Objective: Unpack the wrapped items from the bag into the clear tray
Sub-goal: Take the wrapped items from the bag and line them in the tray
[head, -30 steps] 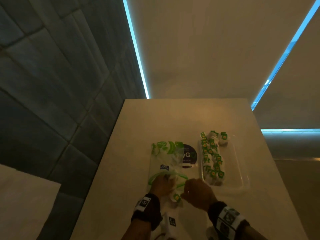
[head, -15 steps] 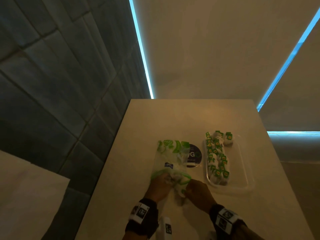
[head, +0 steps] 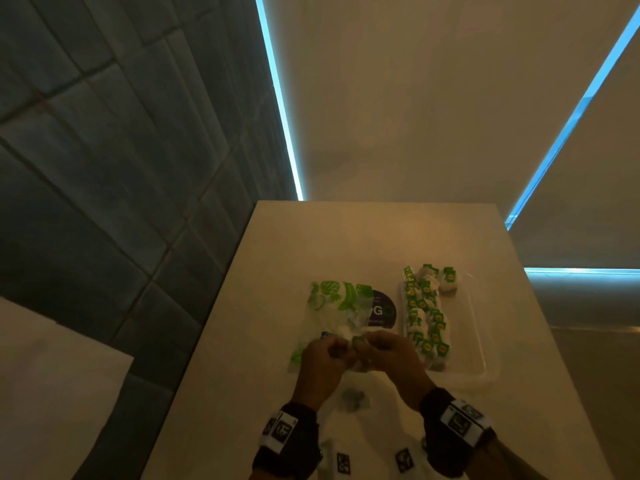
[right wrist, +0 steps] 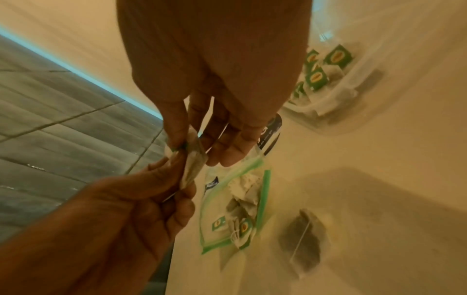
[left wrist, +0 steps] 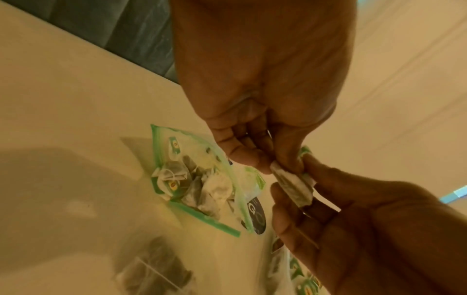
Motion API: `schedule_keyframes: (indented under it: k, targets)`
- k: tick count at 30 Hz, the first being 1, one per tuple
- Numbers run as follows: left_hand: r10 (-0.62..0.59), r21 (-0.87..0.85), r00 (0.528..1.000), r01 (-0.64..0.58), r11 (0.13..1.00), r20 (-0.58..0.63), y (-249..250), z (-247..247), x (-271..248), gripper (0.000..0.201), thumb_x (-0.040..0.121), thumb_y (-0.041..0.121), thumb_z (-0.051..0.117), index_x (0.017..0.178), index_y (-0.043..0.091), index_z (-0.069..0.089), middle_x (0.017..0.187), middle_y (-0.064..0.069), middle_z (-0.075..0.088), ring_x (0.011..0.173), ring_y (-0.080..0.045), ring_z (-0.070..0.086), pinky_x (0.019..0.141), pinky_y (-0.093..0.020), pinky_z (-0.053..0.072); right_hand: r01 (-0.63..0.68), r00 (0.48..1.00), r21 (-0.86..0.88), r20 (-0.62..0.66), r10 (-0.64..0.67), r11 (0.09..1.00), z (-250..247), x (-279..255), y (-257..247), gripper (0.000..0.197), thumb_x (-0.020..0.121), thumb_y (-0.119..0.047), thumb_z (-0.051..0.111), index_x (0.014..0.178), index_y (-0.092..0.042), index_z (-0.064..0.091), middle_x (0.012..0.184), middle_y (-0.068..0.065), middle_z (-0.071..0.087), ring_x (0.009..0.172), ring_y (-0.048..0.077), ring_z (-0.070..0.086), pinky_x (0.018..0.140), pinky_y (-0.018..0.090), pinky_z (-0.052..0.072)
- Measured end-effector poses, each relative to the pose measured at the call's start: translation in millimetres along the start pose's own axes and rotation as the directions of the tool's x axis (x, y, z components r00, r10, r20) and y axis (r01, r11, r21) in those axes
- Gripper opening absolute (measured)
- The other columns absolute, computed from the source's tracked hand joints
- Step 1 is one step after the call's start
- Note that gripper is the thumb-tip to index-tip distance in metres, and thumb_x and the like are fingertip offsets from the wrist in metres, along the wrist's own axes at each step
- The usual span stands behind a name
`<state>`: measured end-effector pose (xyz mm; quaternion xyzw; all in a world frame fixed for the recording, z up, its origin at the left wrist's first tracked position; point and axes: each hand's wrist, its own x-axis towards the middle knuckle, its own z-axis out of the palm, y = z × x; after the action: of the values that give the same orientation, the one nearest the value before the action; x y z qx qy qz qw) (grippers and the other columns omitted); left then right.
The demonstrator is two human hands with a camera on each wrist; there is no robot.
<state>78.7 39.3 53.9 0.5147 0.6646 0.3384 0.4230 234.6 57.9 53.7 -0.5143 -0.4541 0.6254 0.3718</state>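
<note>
A clear zip bag (head: 337,311) with green print lies on the table, its mouth towards me and several wrapped tea bags (left wrist: 199,183) inside. Just above the mouth, my left hand (head: 337,348) and right hand (head: 372,344) meet and pinch one tea bag (left wrist: 293,185) between their fingertips. The right wrist view shows this tea bag (right wrist: 193,166) edge-on in both hands. The clear tray (head: 479,344) stands right of the bag with a row of green-tagged tea bags (head: 426,317) along its left side.
One loose tea bag (head: 351,398) lies on the table between my wrists, near the front edge. A dark round label (head: 381,311) shows beside the bag. Grey tiled floor (head: 104,202) drops away left of the table (head: 346,237).
Both hands were at the bag's mouth; now they have drawn together slightly higher, pinching one tea bag between them. The bag and tray have stayed in place.
</note>
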Motion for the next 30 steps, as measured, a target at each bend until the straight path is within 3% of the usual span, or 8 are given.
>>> schedule_keyframes:
  k: [4, 7, 9, 18, 21, 23, 26, 30]
  targets:
    - [-0.005, 0.06, 1.0, 0.004, 0.998, 0.02, -9, 8, -6, 0.025, 0.079, 0.013, 0.072, 0.065, 0.031, 0.062, 0.068, 0.006, 0.066, 0.068, -0.009, 0.063, 0.067, -0.029, 0.053, -0.048, 0.993, 0.059, -0.101, 0.054, 0.997, -1, -1, 4, 0.014, 0.088, -0.009, 0.068, 0.075, -0.006, 0.071, 0.071, 0.01, 0.068, 0.068, 0.022, 0.063, 0.065, 0.036, 0.056]
    - [0.046, 0.462, 0.975, -0.144, 0.875, 0.216, -27, 22, -21, 0.007, 0.085, 0.028, 0.06, 0.078, 0.029, 0.06, 0.083, 0.005, 0.061, 0.085, -0.015, 0.059, 0.073, -0.031, 0.048, -0.064, 0.985, 0.053, -0.156, 0.072, 0.997, -14, 0, 9, 0.019, 0.088, -0.013, 0.069, 0.07, -0.008, 0.069, 0.067, 0.008, 0.065, 0.066, 0.021, 0.06, 0.064, 0.039, 0.053]
    - [-0.035, 0.588, 0.968, -0.121, 0.8, 0.248, -43, 30, -32, 0.018, 0.081, 0.04, 0.057, 0.09, 0.025, 0.055, 0.101, 0.002, 0.057, 0.1, -0.02, 0.055, 0.079, -0.033, 0.047, -0.071, 0.984, 0.077, -0.161, 0.083, 0.994, -21, -2, 11, 0.017, 0.088, -0.013, 0.068, 0.077, 0.0, 0.068, 0.072, 0.012, 0.066, 0.068, 0.025, 0.062, 0.066, 0.043, 0.055]
    - [0.011, 0.608, 0.998, -0.043, 0.793, 0.056, -69, 45, -39, 0.02, 0.089, 0.044, 0.046, 0.089, 0.027, 0.056, 0.104, 0.01, 0.053, 0.102, -0.012, 0.049, 0.078, -0.03, 0.044, -0.072, 0.986, 0.124, -0.142, 0.09, 0.99, -38, -14, 8, 0.013, 0.089, -0.01, 0.066, 0.092, 0.003, 0.069, 0.08, 0.012, 0.07, 0.071, 0.024, 0.066, 0.064, 0.037, 0.054]
    - [-0.133, 0.434, 0.991, 0.11, 0.894, 0.024, -58, 39, -37, 0.013, 0.087, 0.036, 0.056, 0.081, 0.025, 0.06, 0.093, 0.008, 0.06, 0.092, -0.012, 0.054, 0.078, -0.03, 0.047, -0.11, 0.984, 0.149, -0.124, 0.129, 0.983, -48, -15, 8, 0.019, 0.087, -0.011, 0.068, 0.093, 0.007, 0.066, 0.084, 0.017, 0.067, 0.075, 0.029, 0.064, 0.067, 0.041, 0.051]
    - [-0.295, 0.044, 0.952, 0.292, 0.955, 0.087, -46, 33, -36, 0.01, 0.087, 0.026, 0.064, 0.082, 0.018, 0.067, 0.083, 0.003, 0.066, 0.081, -0.013, 0.06, 0.073, -0.032, 0.053, -0.192, 0.98, 0.143, -0.024, 0.198, 0.971, -53, -17, 7, 0.017, 0.086, -0.01, 0.069, 0.086, 0.006, 0.063, 0.08, 0.016, 0.062, 0.072, 0.027, 0.06, 0.06, 0.034, 0.05]
    - [-0.375, -0.347, 0.877, 0.466, 0.814, 0.299, -28, 26, -37, 0.006, 0.089, 0.011, 0.061, 0.089, 0.01, 0.067, 0.076, -0.001, 0.06, 0.073, -0.014, 0.057, 0.064, -0.028, 0.053, -0.269, 0.955, 0.082, 0.15, 0.255, 0.96, -50, -21, 7, 0.014, 0.083, -0.009, 0.072, 0.08, -0.001, 0.061, 0.075, 0.011, 0.06, 0.07, 0.024, 0.058, 0.058, 0.031, 0.052]
    - [-0.272, -0.459, 0.895, 0.42, 0.783, 0.354, -11, 24, -40, 0.016, 0.093, 0.009, 0.055, 0.087, 0.011, 0.069, 0.075, 0.0, 0.063, 0.07, -0.011, 0.06, 0.067, -0.03, 0.055, -0.235, 0.964, 0.014, 0.13, 0.232, 0.972, -35, -21, 7, 0.016, 0.08, -0.005, 0.075, 0.067, -0.006, 0.064, 0.067, 0.007, 0.063, 0.059, 0.018, 0.06, 0.052, 0.029, 0.049]
